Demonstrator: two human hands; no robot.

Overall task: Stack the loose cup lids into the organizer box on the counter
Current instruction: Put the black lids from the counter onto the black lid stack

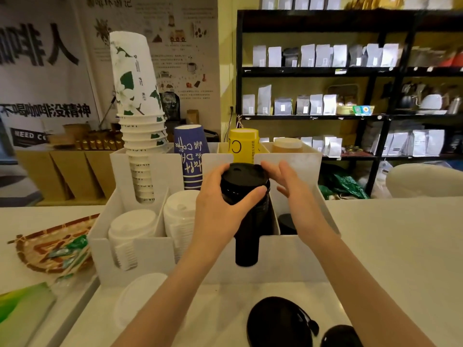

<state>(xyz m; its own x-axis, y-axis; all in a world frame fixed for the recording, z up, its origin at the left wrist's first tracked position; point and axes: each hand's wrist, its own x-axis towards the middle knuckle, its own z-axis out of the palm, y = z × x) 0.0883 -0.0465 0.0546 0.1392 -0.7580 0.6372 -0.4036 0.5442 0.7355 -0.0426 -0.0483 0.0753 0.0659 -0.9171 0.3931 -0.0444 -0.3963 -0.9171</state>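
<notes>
**A:** Where are the lids right now?

**B:** I see a tall stack of black lids [246,204] standing in the third slot from the left of the white organizer box [288,256]. My left hand [223,209] is wrapped around the top of that stack, thumb on the near side. So that hand is holding the stack.

**A:** And your other hand?

**B:** My right hand [293,194] is just beside the stack, on its right. The fingers are spread wide and it holds nothing. One fingertip looks like it touches the top lid's rim, but I cannot tell for sure.

**A:** Any lids still loose?

**B:** Yes. Two black lids [280,321] lie on the white surface [400,246] near me, in front of the box. A white lid [140,296] lies there too, more to the left.

**A:** What else is in the box?

**B:** Two stacks of white lids [132,229] fill the left slots. One more black lid [286,222] sits low in the right slot. Behind them stand paper cups: a tall white stack [140,136], a blue one [191,156] and a yellow one [243,145].

**A:** And beside the box?

**B:** A woven tray [37,249] with green packets, on the left.
</notes>
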